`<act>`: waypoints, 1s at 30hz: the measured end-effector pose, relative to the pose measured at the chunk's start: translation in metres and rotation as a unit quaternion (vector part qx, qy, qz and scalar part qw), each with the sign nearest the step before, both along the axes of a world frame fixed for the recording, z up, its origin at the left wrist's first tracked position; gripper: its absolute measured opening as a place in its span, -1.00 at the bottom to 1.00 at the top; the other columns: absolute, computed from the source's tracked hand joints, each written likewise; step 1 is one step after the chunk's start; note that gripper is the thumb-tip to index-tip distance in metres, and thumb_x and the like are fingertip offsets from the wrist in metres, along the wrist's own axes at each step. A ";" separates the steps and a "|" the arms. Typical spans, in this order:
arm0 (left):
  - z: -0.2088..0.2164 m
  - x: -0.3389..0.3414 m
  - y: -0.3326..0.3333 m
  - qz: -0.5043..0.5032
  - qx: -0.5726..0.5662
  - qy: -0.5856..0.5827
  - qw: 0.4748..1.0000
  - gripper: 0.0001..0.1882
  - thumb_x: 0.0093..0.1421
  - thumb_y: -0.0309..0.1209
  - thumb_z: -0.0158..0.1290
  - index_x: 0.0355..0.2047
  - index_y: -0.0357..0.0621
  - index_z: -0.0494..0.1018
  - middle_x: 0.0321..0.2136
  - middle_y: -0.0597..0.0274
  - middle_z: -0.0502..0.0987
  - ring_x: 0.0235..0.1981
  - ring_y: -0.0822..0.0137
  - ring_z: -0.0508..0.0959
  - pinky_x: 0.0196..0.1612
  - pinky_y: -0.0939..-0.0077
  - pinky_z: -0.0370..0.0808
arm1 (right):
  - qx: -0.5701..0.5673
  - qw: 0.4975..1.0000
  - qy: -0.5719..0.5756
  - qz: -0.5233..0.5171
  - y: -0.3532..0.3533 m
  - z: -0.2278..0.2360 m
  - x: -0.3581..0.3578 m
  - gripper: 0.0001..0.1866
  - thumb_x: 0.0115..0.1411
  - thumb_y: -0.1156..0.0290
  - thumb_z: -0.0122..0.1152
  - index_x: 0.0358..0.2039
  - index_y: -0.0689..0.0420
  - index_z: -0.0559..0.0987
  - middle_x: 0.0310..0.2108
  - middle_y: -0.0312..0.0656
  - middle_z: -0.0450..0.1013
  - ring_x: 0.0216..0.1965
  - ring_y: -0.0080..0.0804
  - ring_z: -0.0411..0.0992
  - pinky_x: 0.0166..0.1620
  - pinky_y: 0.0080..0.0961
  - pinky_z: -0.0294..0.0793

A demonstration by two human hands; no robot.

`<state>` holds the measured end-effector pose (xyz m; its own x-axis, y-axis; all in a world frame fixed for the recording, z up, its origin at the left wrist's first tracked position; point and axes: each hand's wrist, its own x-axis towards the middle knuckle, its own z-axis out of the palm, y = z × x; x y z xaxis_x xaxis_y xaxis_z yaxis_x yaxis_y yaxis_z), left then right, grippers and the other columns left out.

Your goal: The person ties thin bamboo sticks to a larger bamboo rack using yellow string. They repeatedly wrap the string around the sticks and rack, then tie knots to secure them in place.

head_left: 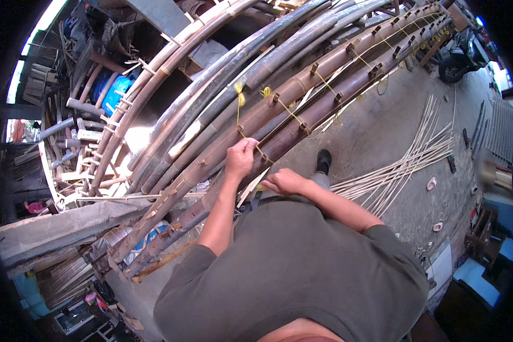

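Two long brown bamboo poles run side by side in front of me, the farther bamboo pole (216,151) and the nearer bamboo pole (282,142). Short wooden pegs stick out along both. Yellow cord (291,114) spans from peg to peg across the gap. My left hand (240,158) is over the gap, thumb and fingers pinched on a strand of the cord. Close to my body, beside the nearer pole, my right hand (286,182) is closed. A yellow tuft of cord (261,186) shows at its fingertips. A yellow cord bundle (240,94) hangs past the farther pole.
Several grey bamboo poles (251,74) lie beyond, with a curved bamboo ladder (132,94) at the left. Thin bamboo strips (402,162) are spread across the floor on my right. A motorcycle (460,61) stands at the far right. A concrete ledge (68,225) lies left.
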<state>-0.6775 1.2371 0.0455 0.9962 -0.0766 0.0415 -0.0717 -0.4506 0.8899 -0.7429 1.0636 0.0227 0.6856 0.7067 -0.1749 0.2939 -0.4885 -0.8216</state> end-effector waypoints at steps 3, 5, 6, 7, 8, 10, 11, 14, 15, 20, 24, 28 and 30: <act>0.057 0.047 -0.003 0.032 -0.093 -0.028 0.995 -0.71 0.38 -0.32 -0.10 -0.29 -0.28 0.52 -0.64 0.35 0.46 -0.59 0.55 0.43 -0.45 0.62 0.40 | 0.073 0.996 0.013 -0.041 0.006 -0.010 -0.001 -0.53 0.28 0.09 -0.02 -0.52 0.25 0.55 -0.52 0.15 0.47 -0.42 0.18 0.46 -0.29 -0.03 0.44; 0.057 0.101 0.011 0.056 -0.144 -0.046 0.987 -0.68 0.38 -0.27 -0.10 -0.26 -0.26 0.53 -0.66 0.40 0.42 -0.61 0.64 0.35 -0.49 0.69 0.34 | 0.034 0.999 -0.025 -0.012 -0.002 -0.017 -0.005 -0.54 0.27 0.08 -0.01 -0.49 0.25 0.55 -0.52 0.15 0.47 -0.43 0.19 0.45 -0.31 -0.04 0.44; 0.035 0.120 0.019 0.100 -0.005 -0.026 0.995 -0.68 0.35 -0.25 -0.10 -0.29 -0.22 0.56 -0.61 0.19 0.53 -0.59 0.40 0.50 -0.45 0.48 0.44 | 0.026 0.999 -0.032 0.003 -0.009 -0.004 -0.004 -0.56 0.28 0.10 -0.01 -0.48 0.26 0.54 -0.53 0.13 0.47 -0.49 0.14 0.43 -0.35 -0.09 0.43; -0.005 0.129 0.034 0.077 0.098 -0.064 0.990 -0.68 0.32 -0.24 -0.09 -0.30 -0.21 0.57 -0.57 0.10 0.55 -0.53 0.27 0.53 -0.40 0.38 0.46 | 0.060 0.998 0.004 -0.002 -0.014 0.005 -0.005 -0.57 0.28 0.11 0.00 -0.48 0.26 0.53 -0.53 0.12 0.47 -0.51 0.09 0.43 -0.35 -0.11 0.42; -0.050 0.135 0.053 0.052 0.202 -0.103 0.973 -0.67 0.29 -0.23 -0.09 -0.31 -0.20 0.58 -0.52 0.01 0.57 -0.48 0.14 0.56 -0.35 0.28 0.48 | 0.096 0.995 0.039 -0.008 -0.017 0.014 -0.008 -0.57 0.28 0.12 0.00 -0.49 0.26 0.53 -0.54 0.10 0.47 -0.53 0.04 0.43 -0.36 -0.13 0.42; -0.062 0.172 0.042 -0.050 0.343 -0.044 0.937 -0.65 0.23 -0.18 -0.08 -0.33 -0.18 0.59 -0.39 -0.14 0.57 -0.32 -0.09 0.57 -0.21 0.10 0.48 | 0.217 0.968 0.091 -0.084 -0.036 0.043 -0.007 -0.60 0.26 0.17 0.06 -0.55 0.26 0.48 -0.63 0.02 0.41 -0.58 -0.17 0.39 -0.39 -0.21 0.39; -0.051 0.175 0.036 -0.120 0.395 0.060 0.909 -0.63 0.19 -0.15 -0.07 -0.33 -0.17 0.59 -0.30 -0.20 0.55 -0.21 -0.19 0.54 -0.12 0.02 0.46 | 0.199 0.966 0.127 -0.104 -0.050 0.037 -0.007 -0.63 0.25 0.19 0.11 -0.54 0.25 0.45 -0.64 -0.04 0.37 -0.55 -0.30 0.39 -0.36 -0.28 0.39; -0.006 0.202 -0.005 -0.209 0.581 0.137 0.774 -0.47 0.20 -0.03 -0.03 -0.22 -0.34 0.54 -0.18 -0.28 0.53 -0.09 -0.18 0.52 -0.02 0.05 0.44 | 0.304 0.913 0.007 -0.270 -0.109 0.029 -0.012 -0.68 0.24 0.17 0.14 -0.42 0.21 0.46 -0.51 -0.13 0.43 -0.42 -0.44 0.39 -0.30 -0.37 0.39; 0.031 0.191 -0.042 -0.200 0.549 0.029 0.811 -0.42 0.22 -0.01 -0.03 -0.06 -0.36 0.47 -0.12 -0.30 0.50 -0.03 -0.16 0.50 0.03 0.11 0.42 | 0.289 0.894 0.037 -0.339 -0.133 0.017 -0.012 -0.71 0.24 0.21 0.14 -0.40 0.20 0.48 -0.49 -0.16 0.44 -0.40 -0.48 0.39 -0.30 -0.40 0.39; 0.102 0.157 -0.257 -0.247 0.244 -0.053 0.936 -0.58 0.33 -0.31 -0.05 0.07 -0.38 0.39 -0.11 -0.16 0.56 -0.06 0.15 0.57 0.01 0.38 0.44 | 0.290 0.771 0.111 -0.556 -0.287 -0.084 -0.010 -0.78 0.27 0.30 0.11 -0.38 0.21 0.51 -0.50 -0.31 0.47 -0.42 -0.61 0.37 -0.31 -0.51 0.39; 0.028 0.114 -0.450 -0.386 0.142 -0.012 0.911 -0.69 0.30 -0.45 0.00 0.01 -0.32 0.45 -0.09 -0.04 0.55 -0.09 0.26 0.56 0.00 0.44 0.44 | 0.353 0.637 0.092 -0.679 -0.431 -0.196 -0.016 -0.81 0.26 0.34 0.12 -0.42 0.19 0.50 -0.51 -0.31 0.48 -0.45 -0.62 0.40 -0.31 -0.56 0.42; -0.103 0.032 -0.628 -0.559 0.301 0.070 0.769 -0.63 0.26 -0.38 0.04 0.05 -0.23 0.41 0.03 -0.25 0.43 0.15 -0.11 0.37 0.19 0.17 0.31 | 0.338 0.499 0.171 -0.780 -0.578 -0.344 -0.042 -0.85 0.22 0.37 0.14 -0.39 0.18 0.55 -0.47 -0.27 0.52 -0.42 -0.57 0.47 -0.29 -0.57 0.46; -0.202 -0.010 -0.662 -0.645 0.293 0.129 0.694 -0.43 0.28 -0.25 0.02 0.24 -0.18 0.20 0.21 -0.47 0.12 0.26 -0.30 0.16 0.27 0.05 0.17 | 0.169 0.475 0.199 -0.840 -0.639 -0.432 -0.059 -0.79 0.13 0.29 0.18 -0.35 0.15 0.61 -0.40 -0.16 0.57 -0.38 -0.44 0.53 -0.25 -0.46 0.49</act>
<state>-0.6876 0.5751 -0.1567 0.0519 -0.8398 -0.5404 -0.6243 -0.4496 0.6388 -0.8018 0.4247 -0.4092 0.2913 -0.7466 -0.5982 -0.4888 0.4214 -0.7639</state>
